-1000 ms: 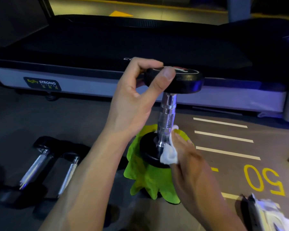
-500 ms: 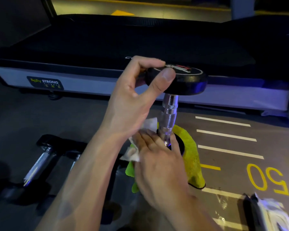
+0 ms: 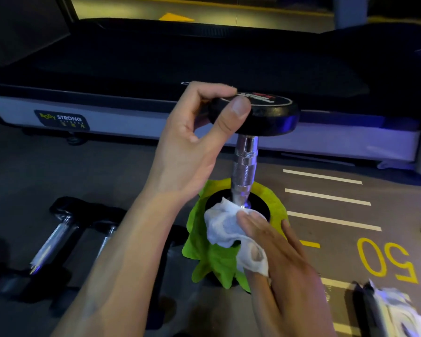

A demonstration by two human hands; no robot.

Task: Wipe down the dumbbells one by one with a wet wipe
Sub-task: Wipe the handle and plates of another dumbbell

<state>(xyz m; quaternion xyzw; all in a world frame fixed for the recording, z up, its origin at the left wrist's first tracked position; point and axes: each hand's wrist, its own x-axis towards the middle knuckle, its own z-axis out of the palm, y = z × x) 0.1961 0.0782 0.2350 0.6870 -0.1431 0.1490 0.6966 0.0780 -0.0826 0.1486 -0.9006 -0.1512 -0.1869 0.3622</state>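
Note:
A dumbbell (image 3: 245,164) with black heads and a chrome handle stands upright on a green cloth (image 3: 212,261) on the floor. My left hand (image 3: 192,147) grips the rim of its top head between thumb and fingers. My right hand (image 3: 275,254) presses a white wet wipe (image 3: 225,224) onto the lower head, right at the foot of the handle; part of the wipe wraps one finger. The near side of the lower head is hidden by the wipe and hand.
Two more dumbbells (image 3: 51,242) lie on the dark floor to the left. A treadmill (image 3: 204,69) runs across the back. A pack of wipes (image 3: 394,314) sits at the bottom right, near yellow "50" and white floor markings (image 3: 326,198).
My right hand moved the wipe from the left side of the handle's base round to the near side of the lower head. The left hand kept its grip on the top head.

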